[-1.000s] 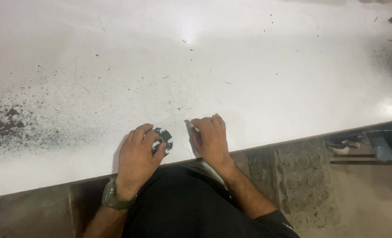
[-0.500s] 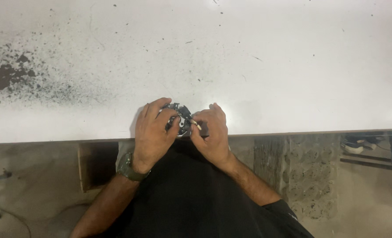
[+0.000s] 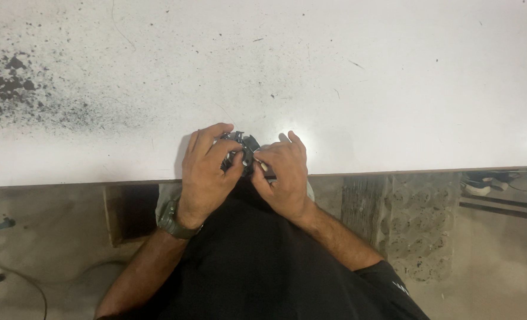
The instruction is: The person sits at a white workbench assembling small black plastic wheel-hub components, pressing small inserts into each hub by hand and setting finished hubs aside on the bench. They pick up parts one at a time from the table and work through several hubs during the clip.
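My left hand (image 3: 205, 172) and my right hand (image 3: 282, 172) meet at the near edge of a white table (image 3: 334, 77). Between them is a small round dark part with light segments (image 3: 244, 146), held from the left by my left fingers. My right hand presses against its right side and pinches a thin pale tool or pin (image 3: 262, 167). Most of the part is hidden by my fingers. A dark watch (image 3: 170, 220) sits on my left wrist.
Black speckles and a dark stain (image 3: 2, 89) cover the table's left side. Below the edge are a patterned concrete block (image 3: 406, 219), a dark opening (image 3: 130, 210) and a dusty floor. Shoes (image 3: 483, 184) lie at the right.
The hands came together from apart and now hold the round part between them. The view shifted, so the table edge sits lower in the frame.
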The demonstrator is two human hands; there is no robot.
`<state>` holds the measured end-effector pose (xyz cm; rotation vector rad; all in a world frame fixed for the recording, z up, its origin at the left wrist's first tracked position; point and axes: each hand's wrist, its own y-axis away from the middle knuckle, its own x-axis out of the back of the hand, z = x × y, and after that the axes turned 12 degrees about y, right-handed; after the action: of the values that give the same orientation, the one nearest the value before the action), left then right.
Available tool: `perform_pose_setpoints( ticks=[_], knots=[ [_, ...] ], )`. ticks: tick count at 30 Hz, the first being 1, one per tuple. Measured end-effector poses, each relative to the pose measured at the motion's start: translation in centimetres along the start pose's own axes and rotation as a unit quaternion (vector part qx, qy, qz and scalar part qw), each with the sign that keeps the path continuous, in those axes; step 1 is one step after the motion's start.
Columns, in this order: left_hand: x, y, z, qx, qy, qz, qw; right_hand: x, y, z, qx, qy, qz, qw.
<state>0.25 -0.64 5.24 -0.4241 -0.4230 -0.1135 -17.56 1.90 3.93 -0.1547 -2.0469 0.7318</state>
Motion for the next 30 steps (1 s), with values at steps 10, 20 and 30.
perform_pose_setpoints(
  ticks=[10,20,30],
  knots=[
    [0.7,-0.5,0.2,-0.020,-0.011,-0.040,0.999,1.0,-1.7,-0.6,-0.021,-0.013,-0.039,0.999],
    [-1.1,0.0,-0.7,-0.011,-0.025,0.009,1.000,1.1,-1.3,-0.5,-0.016,-0.009,-0.040,0.999],
    [-1.2,0.3,-1.0,-0.016,-0.029,0.020,0.999,0.7,-0.8,-1.0,0.001,-0.007,-0.018,1.000]
  ],
)
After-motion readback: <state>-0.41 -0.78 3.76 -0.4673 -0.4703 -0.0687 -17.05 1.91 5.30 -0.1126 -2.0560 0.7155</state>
